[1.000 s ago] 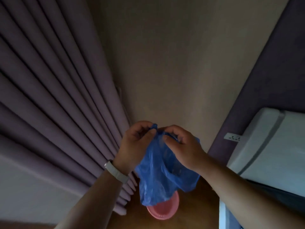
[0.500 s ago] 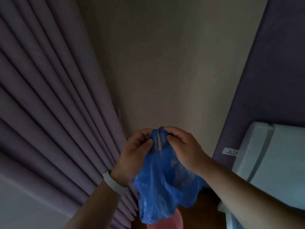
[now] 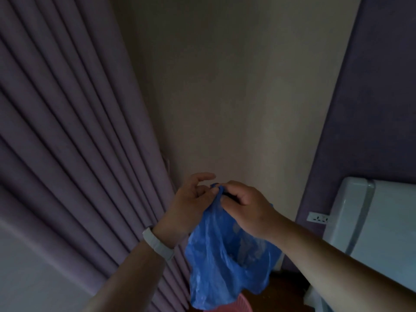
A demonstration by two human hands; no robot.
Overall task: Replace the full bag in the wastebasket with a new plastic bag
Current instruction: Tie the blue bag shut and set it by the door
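Observation:
A crumpled blue plastic bag (image 3: 222, 262) hangs in front of me, held up by its top. My left hand (image 3: 191, 203) pinches the bag's top edge with thumb and fingers, its index finger lifted free. Right beside it, my right hand (image 3: 245, 203) grips the same top edge, the two hands touching. Below the bag, only a sliver of the pink wastebasket's rim (image 3: 234, 307) shows at the bottom edge of the view; its inside is hidden.
Purple pleated curtains (image 3: 78, 143) fill the left side. A beige wall (image 3: 236, 97) stands ahead, a purple wall (image 3: 378, 109) with a white socket (image 3: 318, 218) to the right. A white appliance (image 3: 378, 221) sits at the right edge. Dark wooden floor (image 3: 283, 289) shows below.
The view has tilted upward, so the wastebasket has slid almost out of frame. My hands have drawn closer together at the bag's top, and my left index finger has lifted off.

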